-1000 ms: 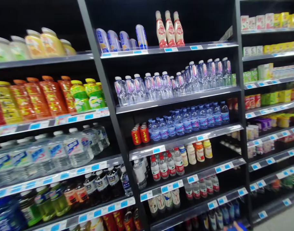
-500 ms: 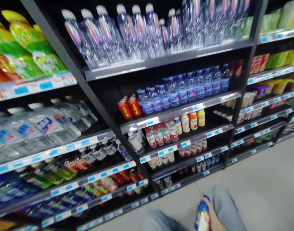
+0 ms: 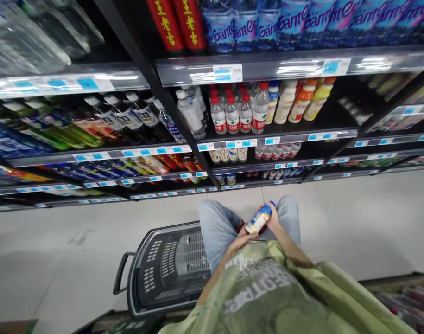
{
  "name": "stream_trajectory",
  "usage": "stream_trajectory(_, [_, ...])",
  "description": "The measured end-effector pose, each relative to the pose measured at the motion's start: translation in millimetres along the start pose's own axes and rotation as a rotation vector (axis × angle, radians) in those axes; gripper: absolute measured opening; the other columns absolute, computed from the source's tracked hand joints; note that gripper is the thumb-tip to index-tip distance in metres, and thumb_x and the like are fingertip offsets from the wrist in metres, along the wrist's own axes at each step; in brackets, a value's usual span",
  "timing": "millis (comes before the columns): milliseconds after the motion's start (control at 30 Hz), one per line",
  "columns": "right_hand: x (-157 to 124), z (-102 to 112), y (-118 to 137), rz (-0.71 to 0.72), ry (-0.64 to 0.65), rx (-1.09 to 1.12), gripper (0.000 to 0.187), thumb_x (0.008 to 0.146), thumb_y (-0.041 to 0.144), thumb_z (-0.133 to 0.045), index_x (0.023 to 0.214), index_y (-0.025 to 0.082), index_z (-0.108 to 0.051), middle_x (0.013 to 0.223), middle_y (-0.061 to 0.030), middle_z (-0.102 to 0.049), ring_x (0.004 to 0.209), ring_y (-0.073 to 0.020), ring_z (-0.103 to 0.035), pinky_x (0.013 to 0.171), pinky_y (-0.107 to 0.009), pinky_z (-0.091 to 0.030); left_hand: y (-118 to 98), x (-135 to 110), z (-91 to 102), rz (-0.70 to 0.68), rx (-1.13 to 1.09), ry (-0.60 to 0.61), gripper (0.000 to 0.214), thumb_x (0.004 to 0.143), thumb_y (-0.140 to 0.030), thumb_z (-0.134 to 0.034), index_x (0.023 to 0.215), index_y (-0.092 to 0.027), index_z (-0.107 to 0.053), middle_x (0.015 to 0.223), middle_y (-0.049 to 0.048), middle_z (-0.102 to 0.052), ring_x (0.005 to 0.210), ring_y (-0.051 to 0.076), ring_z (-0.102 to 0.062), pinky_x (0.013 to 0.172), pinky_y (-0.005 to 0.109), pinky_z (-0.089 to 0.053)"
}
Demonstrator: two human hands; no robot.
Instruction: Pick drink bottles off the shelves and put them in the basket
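Blue-capped bottle [image 3: 258,219] lies slanted between both hands: fingers of the right hand [image 3: 277,219] wrap its upper end, while those of the left hand [image 3: 244,240] seemingly close round its base.

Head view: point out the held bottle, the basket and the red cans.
bottle [image 3: 259,218], head view, its label.
basket [image 3: 155,266], head view, its slotted wall.
red cans [image 3: 191,23], head view, right can's side.

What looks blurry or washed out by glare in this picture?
Head view: white glare streaks the shelf edge; large water bottles top left are smeared by blur; the bottle in the right hand is fairly sharp; uprights lean from lens distortion.
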State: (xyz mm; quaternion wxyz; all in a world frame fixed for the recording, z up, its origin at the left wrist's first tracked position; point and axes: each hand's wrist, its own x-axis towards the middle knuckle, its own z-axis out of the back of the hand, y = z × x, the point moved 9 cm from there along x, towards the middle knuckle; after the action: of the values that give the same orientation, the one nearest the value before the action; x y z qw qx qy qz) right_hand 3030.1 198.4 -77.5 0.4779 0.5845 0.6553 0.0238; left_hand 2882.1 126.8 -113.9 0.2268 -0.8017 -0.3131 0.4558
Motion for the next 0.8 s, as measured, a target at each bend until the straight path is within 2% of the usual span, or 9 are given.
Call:
stream_trajectory(67, [11,-1,-1,-0.032,-0.001,0.030,0.032,0.096,0.050,-0.073,0.100,0.019,-0.069,0.087,-0.0036,-0.077,0.074,-0.0200,-0.073,0.067,-0.034,-0.061,-8,4,1.9,-0.045,0.001,0.004,0.089,0.038,-0.028,-0.108,0.112,-0.019,-0.060,0.103,0.0048,-0.072,0.094,0.023,-0.071,0.088,0.034,-0.059])
stream_trajectory(167, [19,1,-1,-0.053,0.013,0.086,0.025,0.087,0.046,-0.078,0.092,0.023,-0.067,0.084,-0.0018,-0.080,0.072,-0.0230,-0.076,0.065,-0.036,-0.062,-14,5,-0.1,-0.071,-0.001,0.026,0.092,0.034,-0.031,-0.108,0.112,-0.020,-0.061,0.109,0.0069,-0.073,0.107,0.027,-0.070,0.098,0.039,-0.057])
stream_trajectory(300, [20,7,-3,-0.068,0.039,0.127,0.023,0.084,0.043,-0.076,0.095,0.025,-0.068,0.092,-0.0033,-0.082,0.074,-0.0246,-0.078,0.065,-0.037,-0.063,-10,1,-6.7,-0.039,0.000,0.081,0.097,0.038,-0.039,-0.108,0.121,-0.018,-0.062,0.114,0.0127,-0.075,0.108,0.032,-0.073,0.100,0.043,-0.056])
stream_trajectory(533, [21,8,-5,-0.073,0.059,0.135,0.026,0.085,0.044,-0.072,0.101,0.023,-0.068,0.092,-0.0066,-0.082,0.077,-0.0268,-0.078,0.067,-0.038,-0.063,-9,0,-8.5,-0.009,0.076,0.114,0.098,0.046,-0.050,-0.106,0.127,-0.014,-0.064,0.110,0.0171,-0.077,0.097,0.032,-0.078,0.086,0.036,-0.057])
stream_trajectory(800, [20,7,-7,-0.078,0.035,0.150,0.020,0.088,0.039,-0.070,0.098,0.022,-0.068,0.076,-0.0041,-0.077,0.070,-0.0231,-0.073,0.065,-0.034,-0.059,-11,-1,-9.8,-0.071,0.162,0.132,0.097,0.051,-0.054,-0.104,0.131,-0.017,-0.063,0.118,0.0151,-0.076,0.105,0.031,-0.076,0.104,0.042,-0.055])
